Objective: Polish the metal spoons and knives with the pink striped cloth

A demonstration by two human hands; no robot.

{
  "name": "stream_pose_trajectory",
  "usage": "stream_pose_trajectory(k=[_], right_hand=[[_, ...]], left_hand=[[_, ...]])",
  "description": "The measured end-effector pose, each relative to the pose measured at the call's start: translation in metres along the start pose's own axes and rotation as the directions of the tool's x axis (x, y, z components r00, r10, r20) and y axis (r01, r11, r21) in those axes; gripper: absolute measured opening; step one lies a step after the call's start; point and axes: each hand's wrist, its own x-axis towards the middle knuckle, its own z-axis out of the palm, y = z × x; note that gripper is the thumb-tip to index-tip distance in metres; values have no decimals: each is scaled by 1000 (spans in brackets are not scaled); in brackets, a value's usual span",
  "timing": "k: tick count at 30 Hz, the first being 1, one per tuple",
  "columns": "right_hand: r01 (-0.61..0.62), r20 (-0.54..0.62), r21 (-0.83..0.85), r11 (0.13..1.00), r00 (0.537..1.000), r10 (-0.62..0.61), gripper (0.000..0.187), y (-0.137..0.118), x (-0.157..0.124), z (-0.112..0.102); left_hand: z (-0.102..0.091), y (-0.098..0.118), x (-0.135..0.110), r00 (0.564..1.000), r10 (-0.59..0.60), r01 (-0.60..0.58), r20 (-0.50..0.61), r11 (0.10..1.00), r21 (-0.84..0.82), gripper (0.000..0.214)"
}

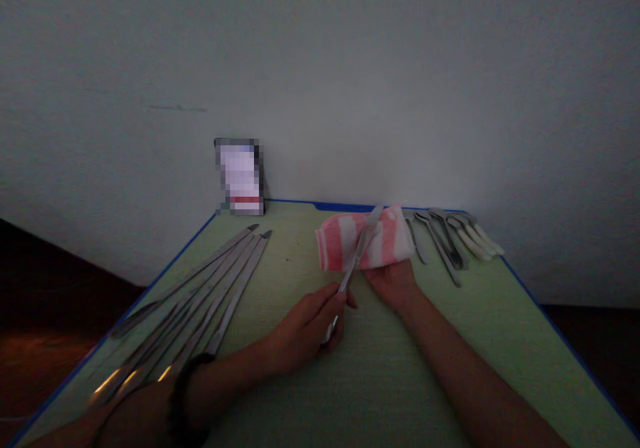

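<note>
My left hand (313, 321) is closed around the handle of a metal table knife (364, 238). The knife slants up and to the right, its blade lying across a folded pink-and-white striped cloth (345, 240). Beneath the cloth, my right hand (393, 281) holds it up from below; most of its fingers are covered by the fabric. Left of my left arm, several metal knives (235, 281) lie fanned out on the green tabletop (295, 241). To the right of the cloth lie several metal spoons (440, 248).
A phone (243, 176) with a blurred screen leans on the grey wall (330, 88) at the table's back left. Several white-handled pieces of cutlery (475, 238) lie at the back right. Blue edging (345, 207) runs round the table.
</note>
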Motion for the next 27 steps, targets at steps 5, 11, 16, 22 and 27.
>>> stream_pose_trajectory(k=[5,11,16,22,27], right_hand=[[-76,58,94,993,996,71,22,-6,-2,7],[-183,61,-6,983,981,183,9,-1,-5,1],[-222,138,-138,965,961,241,11,-1,-12,0],[-257,44,-35,966,965,259,12,0,-9,2],[-152,-90,205,967,981,173,21,-4,1,3]], left_hand=[[-1,3,0,1000,10,-12,26,999,51,29],[0,4,-2,999,25,-28,40,996,88,26],[1,-3,0,1000,9,-9,15,1000,-5,27],[3,-2,0,999,19,-20,-36,999,-37,30],[2,1,-1,1000,23,-23,-17,1000,-10,30]])
